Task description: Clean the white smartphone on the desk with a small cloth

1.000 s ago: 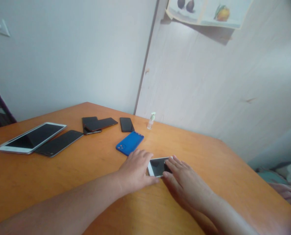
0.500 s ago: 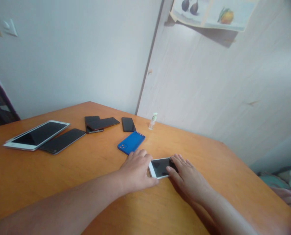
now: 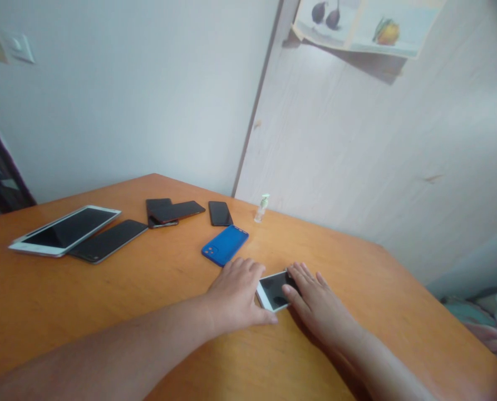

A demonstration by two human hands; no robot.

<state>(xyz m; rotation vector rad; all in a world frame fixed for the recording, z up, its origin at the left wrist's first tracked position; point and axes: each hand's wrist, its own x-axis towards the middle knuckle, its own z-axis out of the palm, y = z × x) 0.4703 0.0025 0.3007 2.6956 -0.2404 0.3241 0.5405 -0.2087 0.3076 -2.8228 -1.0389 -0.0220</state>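
A white smartphone point(image 3: 274, 289) with a dark screen lies on the wooden table, between my two hands. My left hand point(image 3: 237, 292) is curved round its left end, fingers by the far corner and thumb by the near corner. Across the right end rests my right hand point(image 3: 313, 298), its thumb on the screen and its fingers over the far edge. The right end of the phone is hidden under that hand. Just beyond my left hand lies a blue phone case point(image 3: 225, 245) with camera holes.
On the left of the table point(image 3: 181, 273) lie a white tablet point(image 3: 67, 229) and a large dark phone point(image 3: 110, 240) touching it. Two dark phones point(image 3: 177, 210) overlap farther back. Another black phone point(image 3: 220, 214) and a small clear pump bottle point(image 3: 261, 209) stand near the wall.
The white smartphone has turned slightly, its near left corner shifting toward me. My left hand has moved a little to the right with it, while my right hand has barely shifted.
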